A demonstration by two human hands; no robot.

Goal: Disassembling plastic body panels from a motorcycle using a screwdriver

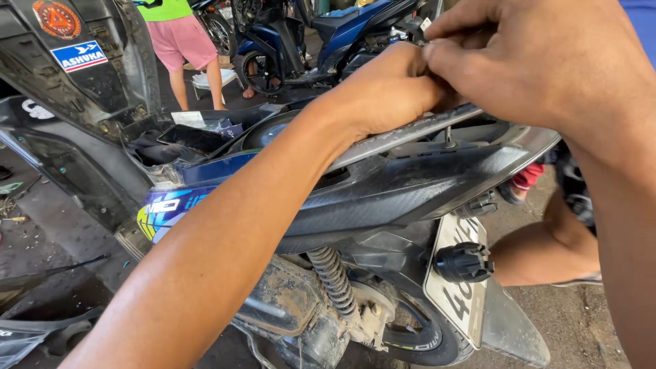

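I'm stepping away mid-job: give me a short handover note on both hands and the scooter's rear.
Left hand: closed, fingers pinched against the right hand over the grey rear rail; what they grip is hidden.
Right hand: fingertips pinched at the same spot.
Scooter: seat up, dark tail panel in place, a bolt stands below the rail.
Done: cannot tell from this view.
Left: whatever the fingers are fitting at the rail, then the bolt.

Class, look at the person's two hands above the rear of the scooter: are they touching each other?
Touching. The head view shows the left hand pressed against the fingertips of the right hand, with no gap between them, just above the scooter's grey rear rail.
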